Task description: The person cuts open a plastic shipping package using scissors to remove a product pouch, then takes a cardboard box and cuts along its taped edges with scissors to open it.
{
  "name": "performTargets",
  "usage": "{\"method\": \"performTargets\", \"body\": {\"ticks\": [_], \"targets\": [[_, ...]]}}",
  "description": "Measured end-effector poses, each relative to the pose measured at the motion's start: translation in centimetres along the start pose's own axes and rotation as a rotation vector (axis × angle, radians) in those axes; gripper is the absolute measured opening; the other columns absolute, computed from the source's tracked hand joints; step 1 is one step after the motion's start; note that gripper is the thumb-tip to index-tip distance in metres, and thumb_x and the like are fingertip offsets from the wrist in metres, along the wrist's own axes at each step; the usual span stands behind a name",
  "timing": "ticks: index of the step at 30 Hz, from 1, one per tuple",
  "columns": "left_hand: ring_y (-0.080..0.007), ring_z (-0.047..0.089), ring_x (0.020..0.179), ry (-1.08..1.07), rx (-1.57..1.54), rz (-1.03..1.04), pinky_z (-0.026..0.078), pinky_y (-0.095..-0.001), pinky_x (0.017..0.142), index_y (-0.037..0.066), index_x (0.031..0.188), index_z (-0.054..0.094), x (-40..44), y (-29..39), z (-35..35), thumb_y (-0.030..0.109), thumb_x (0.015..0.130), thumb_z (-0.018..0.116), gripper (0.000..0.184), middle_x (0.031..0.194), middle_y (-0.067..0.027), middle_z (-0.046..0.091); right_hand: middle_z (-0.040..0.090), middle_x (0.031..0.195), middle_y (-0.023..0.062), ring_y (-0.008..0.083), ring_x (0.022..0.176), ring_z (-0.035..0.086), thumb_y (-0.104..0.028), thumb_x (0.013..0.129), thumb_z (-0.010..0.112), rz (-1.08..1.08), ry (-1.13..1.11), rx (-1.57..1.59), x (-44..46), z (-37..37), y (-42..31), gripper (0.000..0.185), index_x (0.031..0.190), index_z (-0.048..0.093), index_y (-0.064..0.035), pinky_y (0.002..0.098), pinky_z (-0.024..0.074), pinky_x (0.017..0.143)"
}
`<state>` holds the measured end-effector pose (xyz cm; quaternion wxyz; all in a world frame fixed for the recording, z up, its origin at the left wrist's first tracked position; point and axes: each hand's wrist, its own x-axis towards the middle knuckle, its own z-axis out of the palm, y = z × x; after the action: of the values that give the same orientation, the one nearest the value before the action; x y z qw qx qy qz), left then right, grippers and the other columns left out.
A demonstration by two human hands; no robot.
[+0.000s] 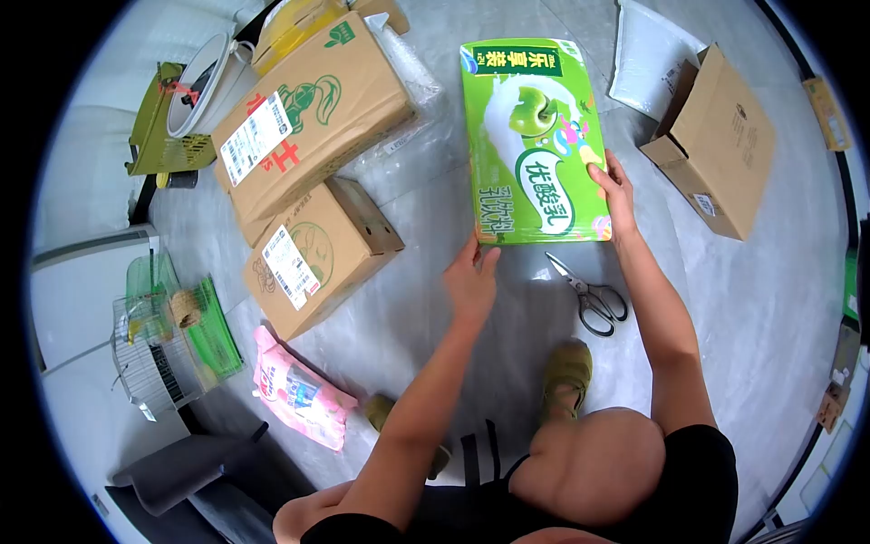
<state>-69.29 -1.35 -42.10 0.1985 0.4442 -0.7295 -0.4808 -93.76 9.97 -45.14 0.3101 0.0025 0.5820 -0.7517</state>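
Hands, two: right hand, grasping the green box by its right edge; left hand, fingers at its near left corner, gripping or merely supporting, cannot tell. Green box: between printed cartons left and open carton right; long axis near to far, apple picture at far half. Scissors: on floor, blades pointing far-left.

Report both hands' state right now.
Left hand: partly curled at a near corner of the green box; grip can't be told.
Right hand: closed on its right edge, holding it.
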Motion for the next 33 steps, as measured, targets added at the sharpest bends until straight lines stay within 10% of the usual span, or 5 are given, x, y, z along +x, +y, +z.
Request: {"method": "performTargets", "body": {"ticks": [13, 20, 26, 33], "targets": [[-0.0195, 0.071, 0.086, -0.061, 0.023, -0.078, 0.052, -0.031, 0.08, -0.002, 0.108, 0.068, 0.9, 1.4, -0.9, 0.016, 0.082, 0.073, 0.032, 0.092, -0.0133, 0.073, 0.045, 0.144, 0.0079, 0.0201, 0.131, 0.043, -0.052, 0.1, 0.04, 0.132, -0.096, 0.0, -5.8, -2.0, 2.2, 0.07, 0.149, 0.031, -0.0025, 0.0342, 0.0326, 0.109], [-0.0233, 0.063, 0.109, -0.058, -0.075, -0.066, 0.047, -0.0365, 0.1, -0.004, 0.119, 0.059, 0.0, -0.4, 0.5, 0.006, 0.08, 0.075, 0.044, 0.116, -0.0158, 0.066, 0.045, 0.143, 0.0088, 0.0168, 0.13, 0.042, -0.018, 0.086, 0.072, -0.008, -0.2, -0.275, -8.1, -2.5, 2.5, 0.081, 0.151, 0.026, -0.0041, 0.0328, 0.0319, 0.109], [-0.0268, 0.05, 0.126, -0.124, -0.182, -0.067, 0.036, -0.039, 0.111, -0.004, 0.131, 0.04, -0.3, -0.9, 1.5, -0.003, 0.079, 0.07, 0.06, 0.13, -0.0209, 0.052, 0.055, 0.13, 0.0067, 0.0151, 0.119, 0.052, -0.016, 0.084, 0.074, -0.073, -0.231, -0.352, -7.7, -3.0, 2.5, 0.073, 0.144, 0.036, -0.001, 0.0313, 0.0378, 0.105], [-0.0278, 0.047, 0.129, -0.152, -0.183, -0.09, 0.033, -0.0395, 0.113, -0.002, 0.135, 0.036, -0.5, -0.8, 1.2, -0.004, 0.08, 0.067, 0.064, 0.134, -0.0204, 0.049, 0.049, 0.14, 0.0095, 0.0186, 0.13, 0.045, -0.015, 0.071, 0.085, -0.113, -0.247, -0.502, -7.8, -3.1, 2.6, 0.104, 0.152, 0.021, -0.0039, 0.0341, 0.0333, 0.11]]}}
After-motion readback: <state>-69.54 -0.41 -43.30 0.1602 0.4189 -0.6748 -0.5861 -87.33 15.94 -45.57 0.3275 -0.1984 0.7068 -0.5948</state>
